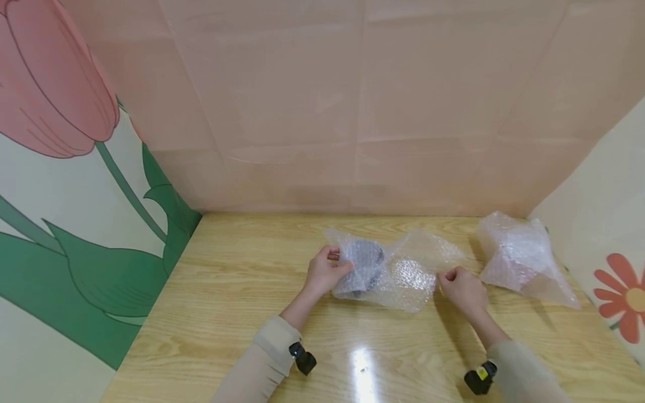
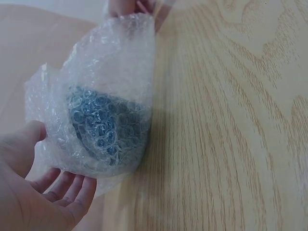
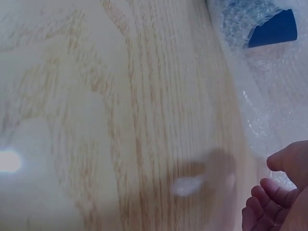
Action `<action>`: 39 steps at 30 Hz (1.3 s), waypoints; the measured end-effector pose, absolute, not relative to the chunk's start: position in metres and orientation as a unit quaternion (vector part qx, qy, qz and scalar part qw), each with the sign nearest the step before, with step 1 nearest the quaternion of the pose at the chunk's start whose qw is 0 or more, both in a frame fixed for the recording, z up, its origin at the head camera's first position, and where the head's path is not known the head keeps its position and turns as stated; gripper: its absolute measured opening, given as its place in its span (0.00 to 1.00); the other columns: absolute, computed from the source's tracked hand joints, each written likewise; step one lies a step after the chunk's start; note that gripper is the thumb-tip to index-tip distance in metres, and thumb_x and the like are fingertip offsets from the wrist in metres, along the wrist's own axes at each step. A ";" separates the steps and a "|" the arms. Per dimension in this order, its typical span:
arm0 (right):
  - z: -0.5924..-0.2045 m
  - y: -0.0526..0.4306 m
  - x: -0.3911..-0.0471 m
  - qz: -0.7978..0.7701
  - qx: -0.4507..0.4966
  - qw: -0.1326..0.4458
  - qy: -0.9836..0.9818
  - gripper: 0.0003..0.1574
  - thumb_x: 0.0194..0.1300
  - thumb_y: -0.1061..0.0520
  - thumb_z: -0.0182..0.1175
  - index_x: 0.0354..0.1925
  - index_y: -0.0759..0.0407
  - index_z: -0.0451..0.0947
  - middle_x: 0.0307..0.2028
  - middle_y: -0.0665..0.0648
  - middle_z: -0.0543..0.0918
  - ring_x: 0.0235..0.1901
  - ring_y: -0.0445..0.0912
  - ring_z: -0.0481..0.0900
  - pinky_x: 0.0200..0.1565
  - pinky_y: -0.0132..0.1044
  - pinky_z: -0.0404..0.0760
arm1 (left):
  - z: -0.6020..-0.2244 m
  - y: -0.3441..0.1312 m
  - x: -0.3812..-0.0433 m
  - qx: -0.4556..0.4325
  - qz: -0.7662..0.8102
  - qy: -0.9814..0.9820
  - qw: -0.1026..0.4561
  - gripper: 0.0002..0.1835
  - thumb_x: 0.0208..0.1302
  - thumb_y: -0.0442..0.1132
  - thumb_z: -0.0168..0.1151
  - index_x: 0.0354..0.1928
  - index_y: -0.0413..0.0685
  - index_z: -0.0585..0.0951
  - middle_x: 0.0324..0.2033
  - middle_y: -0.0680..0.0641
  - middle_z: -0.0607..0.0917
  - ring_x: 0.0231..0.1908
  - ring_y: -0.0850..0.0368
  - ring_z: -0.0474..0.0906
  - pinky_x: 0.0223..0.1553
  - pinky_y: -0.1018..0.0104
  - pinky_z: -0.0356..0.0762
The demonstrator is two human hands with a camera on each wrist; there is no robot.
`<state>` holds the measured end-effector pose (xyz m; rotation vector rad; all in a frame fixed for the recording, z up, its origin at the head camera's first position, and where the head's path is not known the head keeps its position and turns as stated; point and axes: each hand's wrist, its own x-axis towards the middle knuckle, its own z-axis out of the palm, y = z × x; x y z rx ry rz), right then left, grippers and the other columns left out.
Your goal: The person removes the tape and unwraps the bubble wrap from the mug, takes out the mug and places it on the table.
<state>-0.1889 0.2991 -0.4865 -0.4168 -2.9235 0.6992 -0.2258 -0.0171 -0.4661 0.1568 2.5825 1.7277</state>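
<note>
A dark blue object [image 1: 372, 263] lies inside a sheet of clear bubble wrap [image 1: 410, 273] on the wooden table. Its kind is hard to make out through the bubbles, though a bare blue part [image 3: 278, 28] shows in the right wrist view. My left hand [image 1: 322, 272] grips the wrapped end, thumb on the near face and fingers around the side and beneath. On the other side, my right hand [image 1: 463, 288] pinches the loose right end of the wrap between thumb and curled fingers. The wrap stretches between both hands.
Another bubble-wrapped bundle [image 1: 519, 252], with something pinkish inside, stands at the table's back right. A pink sheet [image 1: 353, 112] hangs behind the wooden table [image 1: 227, 263]. Walls with painted flowers rise at the left and right. Both wrists wear small black cameras.
</note>
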 end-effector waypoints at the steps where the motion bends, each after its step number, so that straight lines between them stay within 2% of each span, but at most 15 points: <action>1: -0.486 0.299 -0.188 0.231 -0.134 0.055 -0.962 0.17 0.60 0.45 0.51 0.29 0.57 0.75 0.25 0.60 0.80 0.23 0.52 0.75 0.19 0.40 0.65 | -0.466 -0.017 -0.226 0.049 0.555 0.830 0.017 0.23 0.51 0.44 0.67 0.49 0.43 0.75 0.41 0.45 0.81 0.37 0.54 0.78 0.35 0.68 0.78; 8: -0.482 0.299 -0.184 0.240 -0.111 0.071 -0.962 0.20 0.63 0.44 0.52 0.33 0.61 0.75 0.27 0.61 0.81 0.24 0.52 0.76 0.21 0.40 0.65 | -0.463 -0.018 -0.224 0.048 0.555 0.830 0.025 0.24 0.52 0.45 0.67 0.50 0.44 0.75 0.42 0.45 0.80 0.38 0.54 0.78 0.34 0.67 0.78; 21: -0.475 0.294 -0.181 0.239 -0.085 0.133 -0.958 0.17 0.63 0.48 0.53 0.33 0.61 0.77 0.29 0.61 0.83 0.24 0.52 0.77 0.21 0.40 0.67 | -0.462 -0.018 -0.223 0.050 0.554 0.830 0.027 0.24 0.52 0.45 0.67 0.50 0.43 0.74 0.42 0.44 0.80 0.38 0.53 0.78 0.36 0.66 0.78; 28: -0.463 0.283 -0.182 0.257 -0.023 0.183 -0.949 0.14 0.61 0.53 0.56 0.35 0.63 0.79 0.30 0.63 0.84 0.27 0.53 0.81 0.24 0.40 0.73 | -0.463 -0.018 -0.224 0.047 0.554 0.831 0.030 0.24 0.53 0.45 0.67 0.51 0.45 0.74 0.42 0.45 0.80 0.38 0.54 0.78 0.35 0.66 0.78; 39: -0.451 0.273 -0.187 0.266 0.022 0.188 -0.945 0.16 0.62 0.54 0.57 0.43 0.64 0.77 0.37 0.67 0.82 0.35 0.59 0.81 0.33 0.52 0.78 | -0.463 -0.018 -0.224 0.048 0.556 0.830 0.025 0.23 0.52 0.44 0.67 0.49 0.44 0.75 0.41 0.45 0.80 0.37 0.54 0.77 0.34 0.67 0.78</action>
